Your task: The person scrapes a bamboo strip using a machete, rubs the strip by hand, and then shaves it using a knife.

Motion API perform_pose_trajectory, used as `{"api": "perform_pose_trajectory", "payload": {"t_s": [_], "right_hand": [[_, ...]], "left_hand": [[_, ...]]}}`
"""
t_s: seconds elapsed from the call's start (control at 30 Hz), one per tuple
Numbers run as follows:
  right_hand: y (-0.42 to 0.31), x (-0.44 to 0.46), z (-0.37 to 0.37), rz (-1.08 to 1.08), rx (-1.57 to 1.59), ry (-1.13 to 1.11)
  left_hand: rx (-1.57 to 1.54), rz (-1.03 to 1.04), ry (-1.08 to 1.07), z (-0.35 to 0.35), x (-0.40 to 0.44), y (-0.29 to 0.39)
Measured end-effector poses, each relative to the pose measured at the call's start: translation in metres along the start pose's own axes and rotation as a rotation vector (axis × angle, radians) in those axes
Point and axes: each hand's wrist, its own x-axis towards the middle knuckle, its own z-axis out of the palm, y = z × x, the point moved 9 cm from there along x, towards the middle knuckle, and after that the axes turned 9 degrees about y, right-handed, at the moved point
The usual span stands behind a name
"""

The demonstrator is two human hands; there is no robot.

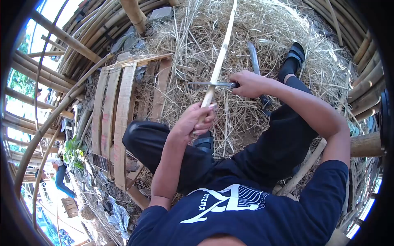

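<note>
A long pale bamboo pole [222, 54] runs from my lap up to the top of the view. My left hand [196, 119] is wrapped round its lower end. Just above that, a knife [213, 84] lies across the pole, its thin blade pointing left and touching the wood. My right hand [248, 84] is closed on the knife's dark handle. Beyond the right hand, a larger curved blade [253, 58] rests on the straw, partly hidden behind the right hand and forearm.
Straw and shavings [197, 45] cover the ground. To the left stands a slatted wooden pallet [123, 110]. Bamboo rails [67, 39] surround the spot. My sandalled foot [296, 55] is at the upper right. Another person [60, 176] is outside at far left.
</note>
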Motion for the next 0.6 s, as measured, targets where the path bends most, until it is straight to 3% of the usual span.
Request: {"api": "perform_pose_trajectory", "payload": {"t_s": [0.03,0.1,0.13,0.2,0.47,0.6], "right_hand": [[0.008,0.001,0.006,0.003,0.000,-0.007],[0.034,0.001,0.021,0.230,0.033,-0.093],[0.031,0.002,0.027,0.220,0.029,-0.114],[0.030,-0.001,0.029,0.282,0.023,-0.116],[0.023,0.005,0.045,0.142,-0.178,-0.250],[0.034,0.009,0.056,0.261,-0.193,-0.274]], "left_hand": [[0.003,0.018,0.017,-0.001,0.004,0.003],[0.018,0.046,0.079,-0.004,0.010,0.007],[-0.004,0.047,0.089,-0.005,0.016,0.003],[0.227,0.101,0.191,-0.011,0.030,0.000],[0.521,0.232,0.371,-0.036,0.064,-0.016],[0.772,0.381,0.506,-0.051,0.073,-0.015]]}}
